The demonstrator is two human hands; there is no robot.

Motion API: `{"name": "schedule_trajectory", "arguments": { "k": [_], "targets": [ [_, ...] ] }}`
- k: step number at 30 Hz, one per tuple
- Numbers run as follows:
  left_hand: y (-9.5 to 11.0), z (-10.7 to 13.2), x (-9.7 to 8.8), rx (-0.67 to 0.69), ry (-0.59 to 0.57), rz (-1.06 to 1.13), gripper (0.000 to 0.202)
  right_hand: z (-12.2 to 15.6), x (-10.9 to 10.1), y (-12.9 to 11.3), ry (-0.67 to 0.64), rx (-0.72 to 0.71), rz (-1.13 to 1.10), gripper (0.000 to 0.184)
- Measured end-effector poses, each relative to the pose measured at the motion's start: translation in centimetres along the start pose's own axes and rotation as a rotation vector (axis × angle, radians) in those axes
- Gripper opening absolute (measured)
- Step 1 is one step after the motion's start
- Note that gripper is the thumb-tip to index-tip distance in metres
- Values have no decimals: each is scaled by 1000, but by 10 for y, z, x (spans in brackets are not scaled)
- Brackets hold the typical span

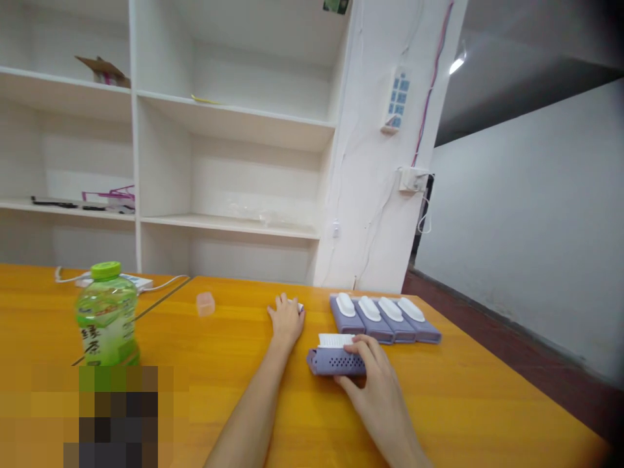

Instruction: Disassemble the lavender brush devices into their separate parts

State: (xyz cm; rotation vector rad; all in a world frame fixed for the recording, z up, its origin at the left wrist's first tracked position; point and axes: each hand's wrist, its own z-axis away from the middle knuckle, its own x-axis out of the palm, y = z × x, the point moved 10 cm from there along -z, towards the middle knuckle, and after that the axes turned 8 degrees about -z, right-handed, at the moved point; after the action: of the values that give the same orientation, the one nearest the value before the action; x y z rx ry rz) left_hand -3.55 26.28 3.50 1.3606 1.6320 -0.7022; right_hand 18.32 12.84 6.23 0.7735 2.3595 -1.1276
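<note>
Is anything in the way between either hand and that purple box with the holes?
Nothing visible is. The right hand already grips the perforated purple case. Between that case and the left hand, only the wooden tabletop shows.

Four purple cases [385, 328] on orange table [219, 364]

White shelves [234, 108] filled the upper left and centre of the frame, behind an orange-yellow bench [195, 383] across the bottom. Right of centre rose a white pillar [363, 130]. At right, a pale wall [526, 214] met a dark red floor [487, 329]; a light [457, 65] shone from the grey ceiling [526, 39], upper right.
</note>
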Motion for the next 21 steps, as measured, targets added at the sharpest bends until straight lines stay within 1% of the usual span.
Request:
{"name": "schedule_trajectory", "arguments": {
  "k": [2,4,6,8,10,11,13,15,19,21],
  "targets": [
    [-16,1,-2,-76,8,-23,31,0,0,1,-6,3,-3,32],
    [-41,6,-5,-189,28,-51,27,0,-1,1,-9,4,-8,32],
    [-73,11,-10,-308,60,-85,33,1,-2,0,-10,9,-20,32],
    [-102,16,-16,-393,91,-113,38,1,-4,0,-5,22,-35,32],
    [-124,18,-20,-431,121,-125,40,2,-5,0,3,31,-52,33],
    [-131,19,-22,-438,135,-126,39,2,-5,0,6,33,-59,33],
    [-138,20,-26,-440,163,-113,38,3,-4,2,7,34,-71,33],
    [-138,22,-30,-431,195,-85,38,3,-3,3,5,33,-80,34],
    [-131,24,-40,-385,253,39,43,3,-3,4,-4,38,-87,34],
    [-121,22,-42,-325,263,146,47,1,-4,3,-12,43,-90,35]
  ]
}}
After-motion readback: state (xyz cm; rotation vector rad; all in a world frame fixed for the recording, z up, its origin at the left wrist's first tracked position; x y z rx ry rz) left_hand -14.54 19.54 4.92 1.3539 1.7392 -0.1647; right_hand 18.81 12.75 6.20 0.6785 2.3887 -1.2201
